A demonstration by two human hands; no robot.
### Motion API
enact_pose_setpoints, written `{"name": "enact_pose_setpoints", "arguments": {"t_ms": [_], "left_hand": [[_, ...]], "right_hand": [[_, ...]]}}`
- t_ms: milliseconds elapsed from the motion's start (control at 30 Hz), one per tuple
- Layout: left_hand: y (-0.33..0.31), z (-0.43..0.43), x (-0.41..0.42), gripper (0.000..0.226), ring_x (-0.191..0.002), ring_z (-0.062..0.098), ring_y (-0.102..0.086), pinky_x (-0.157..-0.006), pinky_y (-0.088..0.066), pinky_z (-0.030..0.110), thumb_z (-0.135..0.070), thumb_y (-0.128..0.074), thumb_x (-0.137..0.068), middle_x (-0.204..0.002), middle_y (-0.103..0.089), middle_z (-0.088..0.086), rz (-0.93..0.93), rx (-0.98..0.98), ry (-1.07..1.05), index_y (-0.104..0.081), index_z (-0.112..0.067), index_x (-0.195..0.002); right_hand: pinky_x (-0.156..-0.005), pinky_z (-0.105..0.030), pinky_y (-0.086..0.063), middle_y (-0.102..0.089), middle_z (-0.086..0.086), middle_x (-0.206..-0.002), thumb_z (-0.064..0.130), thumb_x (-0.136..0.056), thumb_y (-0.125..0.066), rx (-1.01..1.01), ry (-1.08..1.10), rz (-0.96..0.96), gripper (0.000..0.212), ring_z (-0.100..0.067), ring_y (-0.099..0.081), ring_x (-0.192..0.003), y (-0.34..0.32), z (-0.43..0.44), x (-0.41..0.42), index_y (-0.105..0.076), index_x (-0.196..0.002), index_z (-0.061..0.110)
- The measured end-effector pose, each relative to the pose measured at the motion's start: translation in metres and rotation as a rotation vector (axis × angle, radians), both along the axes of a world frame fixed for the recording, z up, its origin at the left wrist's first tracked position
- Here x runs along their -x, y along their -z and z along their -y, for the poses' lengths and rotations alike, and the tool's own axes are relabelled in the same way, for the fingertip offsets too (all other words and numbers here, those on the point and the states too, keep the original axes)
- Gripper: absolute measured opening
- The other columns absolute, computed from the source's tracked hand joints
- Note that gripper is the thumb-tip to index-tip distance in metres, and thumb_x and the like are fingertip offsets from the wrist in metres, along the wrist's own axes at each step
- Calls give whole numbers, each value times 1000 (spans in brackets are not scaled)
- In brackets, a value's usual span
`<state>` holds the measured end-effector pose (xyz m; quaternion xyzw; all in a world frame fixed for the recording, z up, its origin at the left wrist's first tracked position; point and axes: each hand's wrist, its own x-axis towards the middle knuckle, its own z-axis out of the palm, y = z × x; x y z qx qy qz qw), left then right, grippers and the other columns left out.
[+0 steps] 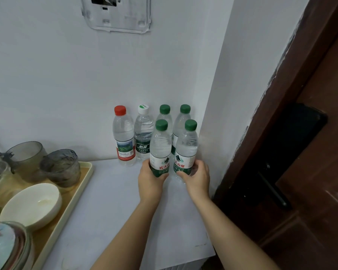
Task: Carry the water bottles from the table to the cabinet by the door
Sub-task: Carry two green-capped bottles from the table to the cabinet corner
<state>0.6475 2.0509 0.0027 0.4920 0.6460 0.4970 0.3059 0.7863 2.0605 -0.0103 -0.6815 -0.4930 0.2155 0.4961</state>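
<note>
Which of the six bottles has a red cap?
The leftmost bottle, standing against the wall; every other cap is white or green.

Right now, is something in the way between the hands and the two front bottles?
No, nothing. The left hand grips the left front bottle, and the right hand grips the right front bottle. The back left bottle and back right bottle stand right behind them, by the wall.
</note>
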Motion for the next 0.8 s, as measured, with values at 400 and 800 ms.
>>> {"name": "enact_pose_setpoints", "arguments": {"t_ms": [400, 800], "left_hand": [[0, -21, -17, 68, -101, 22, -57, -84, -36, 19, -9, -84, -69, -111, -54, 9, -134, -50, 31, -55, -13, -131], [-3, -24, -9, 75, -111, 26, -54, -88, -36, 20, -13, -85, -70, -119, -53, 13, -207, 44, 116, -49, -11, -135]], "right_hand": [[-81, -33, -51, -67, -6, -94, 13, -64, -89, -33, 62, -4, 39, -23, -64, -89, 8, -20, -8, -67, -96, 9], [-87, -32, -46, -61, -10, -113, 20, -74, -85, 35, 27, 103, 50, -28, -59, -107, -3, -10, -4, -62, -116, 5]]}}
